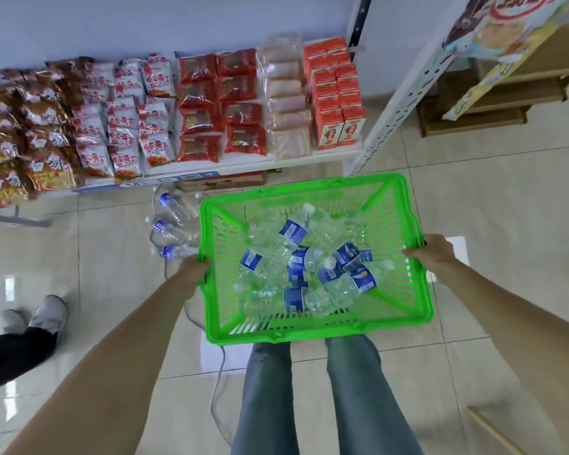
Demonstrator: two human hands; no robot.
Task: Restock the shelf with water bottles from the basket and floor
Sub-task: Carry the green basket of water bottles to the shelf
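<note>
Gripping the green basket [316, 334] of blue-labelled bottles [294, 232], both hands.

Shop: shelf [230, 160] stocked with snack packets [125, 126].

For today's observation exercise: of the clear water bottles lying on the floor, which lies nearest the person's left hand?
The nearest clear plastic, blue-labelled floor bottle, just beyond the left hand; the others lie farther towards the shelf.

Bright and even, lit from overhead. White glare patches on the glossy floor tiles [457, 247], more streaks lower left. Soft, faint shadows only. Heavy wide-angle bending near the edges, with the shelf post [404, 93] leaning hard. Bit soft overall, smeary on the snack packets [89, 126] and the top right corner. Sharpest around the middle.
</note>
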